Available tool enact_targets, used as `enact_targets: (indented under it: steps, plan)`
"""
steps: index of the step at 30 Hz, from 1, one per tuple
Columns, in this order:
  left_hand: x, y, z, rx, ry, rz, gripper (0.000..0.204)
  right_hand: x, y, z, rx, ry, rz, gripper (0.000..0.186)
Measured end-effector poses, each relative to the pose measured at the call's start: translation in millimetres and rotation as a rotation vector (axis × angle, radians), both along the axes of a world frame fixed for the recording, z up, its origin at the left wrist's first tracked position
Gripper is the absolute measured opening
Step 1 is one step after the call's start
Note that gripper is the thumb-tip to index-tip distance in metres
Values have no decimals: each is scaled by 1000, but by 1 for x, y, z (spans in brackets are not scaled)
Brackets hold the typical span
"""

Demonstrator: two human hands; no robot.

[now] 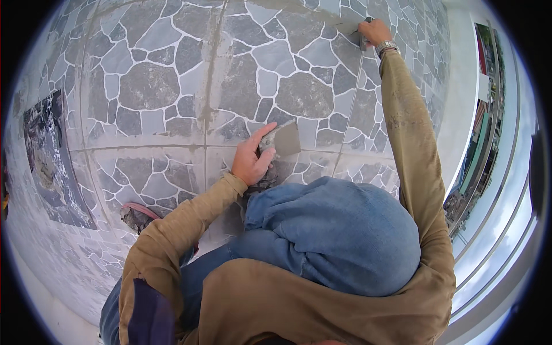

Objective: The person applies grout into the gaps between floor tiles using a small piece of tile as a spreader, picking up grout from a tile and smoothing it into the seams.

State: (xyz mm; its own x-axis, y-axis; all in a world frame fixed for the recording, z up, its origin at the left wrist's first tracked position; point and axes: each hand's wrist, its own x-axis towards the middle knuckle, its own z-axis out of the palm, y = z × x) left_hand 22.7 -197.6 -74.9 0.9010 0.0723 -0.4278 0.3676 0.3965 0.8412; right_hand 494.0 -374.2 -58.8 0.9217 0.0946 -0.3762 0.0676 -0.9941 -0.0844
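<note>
My left hand (253, 156) grips a flat grey square piece (287, 137) with crusted grout on it, held low over a floor joint just beyond my bent knee. My right hand (376, 31), at the end of my outstretched arm, is closed on a small dark tool (363, 40), likely flat-bladed but partly hidden by my fingers, against a joint between the stone-patterned tiles (293, 92). Grey grout is smeared along several of the joints.
A stained black board (54, 167) with lumps of material lies at the left. A shoe (135, 217) rests on the tiles at lower left. A white ledge (463, 86) and metal railings (500, 190) run along the right side.
</note>
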Motion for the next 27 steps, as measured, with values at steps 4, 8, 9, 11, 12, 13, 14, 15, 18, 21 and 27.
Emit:
enact_targets:
  steps: [4, 8, 9, 11, 12, 13, 14, 15, 18, 21, 27]
  plan:
    - [8, -6, 2, -32, -32, -34, 54, 6, 39, -34, -131, -272, 364, 36]
    - [10, -9, -1, -4, -70, -47, 55, -19, 120, -48, 98, -383, 472, 39]
    - [2, -6, -3, 10, -43, -21, 55, -35, 152, -49, 122, -359, 494, 39]
    - [1, -3, -3, 5, -56, 33, 55, -37, 186, -14, -326, -208, 1055, 30]
    - [-2, 0, -4, 17, -51, 36, 55, -40, 188, -2, -312, -210, 1058, 30]
    - [-4, 0, -5, -7, -36, 71, 55, -39, 181, 14, -93, -129, 887, 29]
    - [-3, 1, -6, -33, -26, 98, 55, -30, 165, 29, 116, -50, 704, 28]
    - [-5, 3, -6, -22, -25, 99, 55, -24, 152, 42, 322, 32, 518, 27]
    - [3, -1, -4, -55, -54, 66, 55, -14, 93, 30, 491, -149, 494, 28]
    - [4, -5, -4, -51, -56, 54, 55, -47, 65, -16, 376, -552, 756, 27]
    - [0, 2, -5, -45, -28, 67, 55, -151, 88, -20, 206, -351, 790, 46]
